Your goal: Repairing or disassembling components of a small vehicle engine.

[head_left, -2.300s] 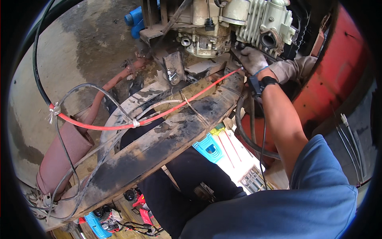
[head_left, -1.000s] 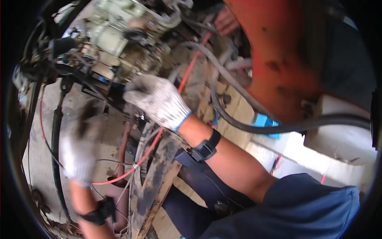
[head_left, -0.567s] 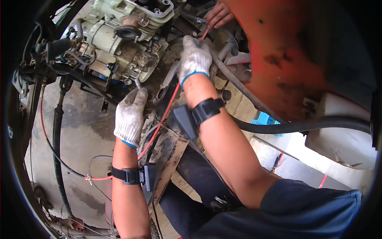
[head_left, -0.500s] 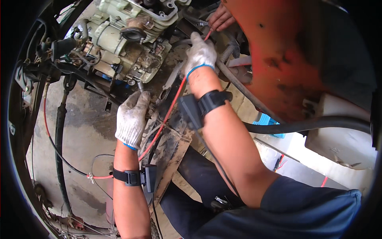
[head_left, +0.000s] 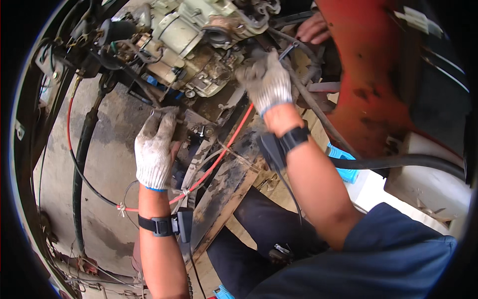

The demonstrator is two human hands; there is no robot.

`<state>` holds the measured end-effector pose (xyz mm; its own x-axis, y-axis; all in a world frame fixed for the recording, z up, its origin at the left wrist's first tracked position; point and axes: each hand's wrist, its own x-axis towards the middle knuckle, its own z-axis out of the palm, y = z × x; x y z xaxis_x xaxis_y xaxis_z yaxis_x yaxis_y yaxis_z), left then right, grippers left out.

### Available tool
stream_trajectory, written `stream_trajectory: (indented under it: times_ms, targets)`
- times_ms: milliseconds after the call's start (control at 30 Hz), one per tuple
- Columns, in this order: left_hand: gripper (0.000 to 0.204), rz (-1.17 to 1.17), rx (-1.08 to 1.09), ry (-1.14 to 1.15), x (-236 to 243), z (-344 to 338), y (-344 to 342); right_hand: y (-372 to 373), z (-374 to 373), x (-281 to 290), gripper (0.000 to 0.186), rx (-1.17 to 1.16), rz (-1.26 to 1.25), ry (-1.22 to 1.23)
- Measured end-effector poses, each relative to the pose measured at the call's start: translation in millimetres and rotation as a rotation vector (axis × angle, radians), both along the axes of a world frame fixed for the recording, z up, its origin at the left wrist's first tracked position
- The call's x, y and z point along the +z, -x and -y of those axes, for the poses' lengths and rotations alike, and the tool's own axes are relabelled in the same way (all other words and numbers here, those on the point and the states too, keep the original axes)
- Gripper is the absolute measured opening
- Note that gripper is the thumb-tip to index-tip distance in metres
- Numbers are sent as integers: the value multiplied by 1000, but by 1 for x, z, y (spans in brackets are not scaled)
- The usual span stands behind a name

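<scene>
Engine (head_left: 199, 40), grimy and pale, sits at the top of the view, bolted into a dirty dark frame (head_left: 224, 189) above a stained concrete floor (head_left: 109, 149). The left hand (head_left: 155, 149), in a soiled knit glove, presses against a bracket just below the engine's underside, its grip curled closed around the bracket edge. The right hand (head_left: 266, 82), also gloved, reaches in beside the engine's right flank; its grip is closed on a slim metal tool (head_left: 288, 49). A red cable (head_left: 219, 154) runs diagonally between the two forearms along the frame. Black hoses (head_left: 79, 164) hang down the left side over the floor. A rusty red body panel (head_left: 363, 74) rises at the right, where another person's bare hand (head_left: 312, 27) rests near the top edge.
</scene>
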<state>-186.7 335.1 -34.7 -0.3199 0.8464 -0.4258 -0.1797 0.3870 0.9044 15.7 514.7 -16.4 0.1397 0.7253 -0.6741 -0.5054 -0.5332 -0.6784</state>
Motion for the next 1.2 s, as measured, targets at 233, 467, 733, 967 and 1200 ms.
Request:
stream_trajectory:
  times_ms: [233, 467, 733, 967, 1200]
  targets:
    - [27, 689, 337, 168, 17, 7, -1, 27, 85, 9, 38, 643, -80, 56]
    - [27, 670, 483, 68, 13, 20, -13, 52, 105, 15, 25, 745, 465, 37]
    - [22, 422, 327, 84, 14, 24, -16, 56, 105, 20, 30, 1049, 627, -116]
    - [20, 320, 172, 180, 10, 15, -26, 46, 100, 13, 34, 825, 355, 230]
    - [20, 378, 174, 115, 0, 12, -50, 30, 96, 13, 54, 861, 59, 177]
